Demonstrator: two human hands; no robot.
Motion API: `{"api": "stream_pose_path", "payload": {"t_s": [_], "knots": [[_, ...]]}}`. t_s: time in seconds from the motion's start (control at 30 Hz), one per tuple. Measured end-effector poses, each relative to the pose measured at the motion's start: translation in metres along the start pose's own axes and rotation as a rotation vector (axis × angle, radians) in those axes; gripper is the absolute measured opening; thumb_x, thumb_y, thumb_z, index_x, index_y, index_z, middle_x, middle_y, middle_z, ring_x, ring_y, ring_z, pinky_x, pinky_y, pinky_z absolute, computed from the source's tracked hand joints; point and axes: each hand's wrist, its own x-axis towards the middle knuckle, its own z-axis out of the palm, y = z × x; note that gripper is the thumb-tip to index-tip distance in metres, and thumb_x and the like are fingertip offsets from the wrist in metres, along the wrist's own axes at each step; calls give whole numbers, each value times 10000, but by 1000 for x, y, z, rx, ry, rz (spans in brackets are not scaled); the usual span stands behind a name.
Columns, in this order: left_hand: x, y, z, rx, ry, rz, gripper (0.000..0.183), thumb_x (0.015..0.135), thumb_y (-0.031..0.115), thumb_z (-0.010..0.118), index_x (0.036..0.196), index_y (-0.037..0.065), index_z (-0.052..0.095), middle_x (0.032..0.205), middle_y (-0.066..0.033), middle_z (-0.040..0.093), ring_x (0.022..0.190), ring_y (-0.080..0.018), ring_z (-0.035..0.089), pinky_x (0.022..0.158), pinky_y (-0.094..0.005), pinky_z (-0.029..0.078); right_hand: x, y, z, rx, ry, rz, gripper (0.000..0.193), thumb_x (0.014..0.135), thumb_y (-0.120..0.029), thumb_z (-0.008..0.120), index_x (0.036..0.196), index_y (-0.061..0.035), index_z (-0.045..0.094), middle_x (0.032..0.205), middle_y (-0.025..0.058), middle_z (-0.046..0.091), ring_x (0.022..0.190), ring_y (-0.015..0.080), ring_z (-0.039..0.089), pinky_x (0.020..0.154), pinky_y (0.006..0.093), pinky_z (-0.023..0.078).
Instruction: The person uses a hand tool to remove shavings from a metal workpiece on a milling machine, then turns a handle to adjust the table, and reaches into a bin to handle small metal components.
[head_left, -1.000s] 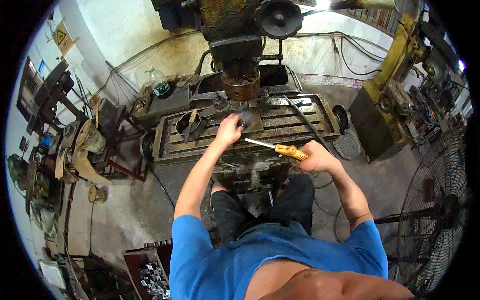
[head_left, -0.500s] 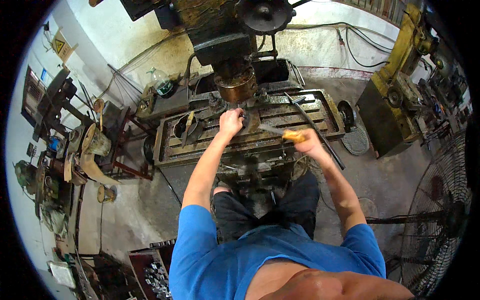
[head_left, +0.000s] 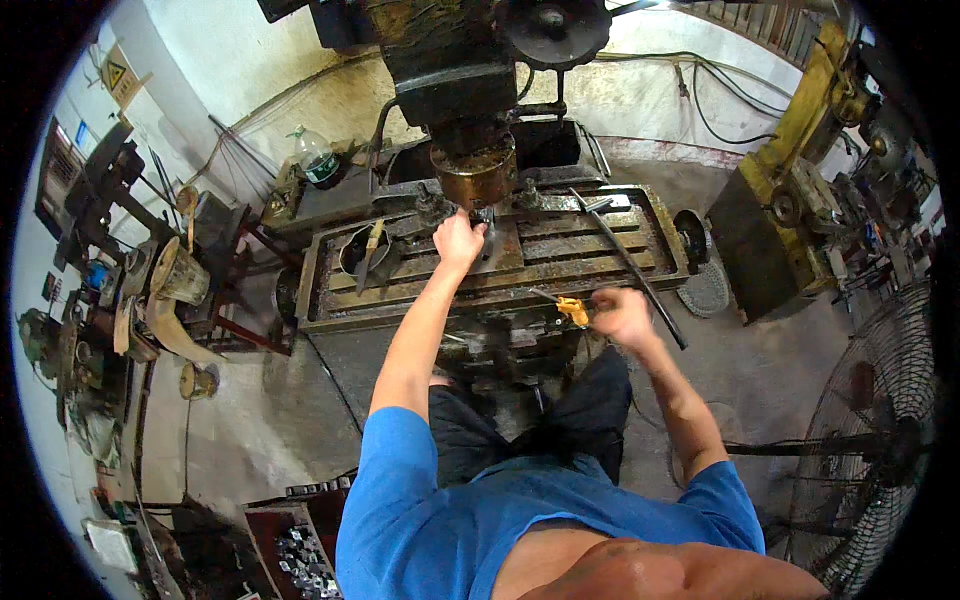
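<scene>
Nearest, the right hand (head_left: 622, 318) is out in front of the table's edge, at the back end of a yellow tool (head_left: 573, 311) with a slim metal tip, which looks like an air gun; blur hides whether the fingers are wrapped round it or slack, so I cannot tell. If that hold is loose, the tool could slip toward the floor or knock the table's rim, and if it blows air, a stray squeeze might throw grit upward.

A long dark bar (head_left: 632, 262) lies across the right part of the table (head_left: 330, 314) and pokes past its front edge, so the right forearm could catch it on a wide swing and send it over.

On the left part, a dark pan (head_left: 352, 250) has a wooden-handled tool (head_left: 375, 235) propped in it; a careless brush of the left arm could tip that out.

Farther in, the left hand (head_left: 460, 242) is closed in with curled fingers just below the rusty round spindle head (head_left: 474, 175); what it grasps, if anything, is hidden. The main danger looks to be there: any turning of the head, or a sharp edge beneath, could cut those fingers
</scene>
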Motion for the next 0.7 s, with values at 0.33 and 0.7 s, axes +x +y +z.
{"api": "stream_pose_path", "payload": {"t_s": [0.33, 0.7], "knots": [[13, -8, -7, -110, -72, -11, 363, 634, 305, 698, 926, 99, 638, 844, -141, 634, 831, -304, 599, 727, -398, 476, 96, -216, -291, 1025, 281, -1257, 416, 775, -301, 589, 964, 69, 563, 862, 179, 582, 687, 268, 561, 572, 317, 486], [15, -16, 10, -80, -16, -23, 384, 619, 342, 725, 708, -16, 618, 731, -188, 615, 736, -339, 604, 644, -420, 483, 37, -92, -186, 764, 718, -1056, 282, 690, -237, 545, 808, 19, 528, 720, 105, 497, 843, 278, 508, 986, 590, 230]]}}
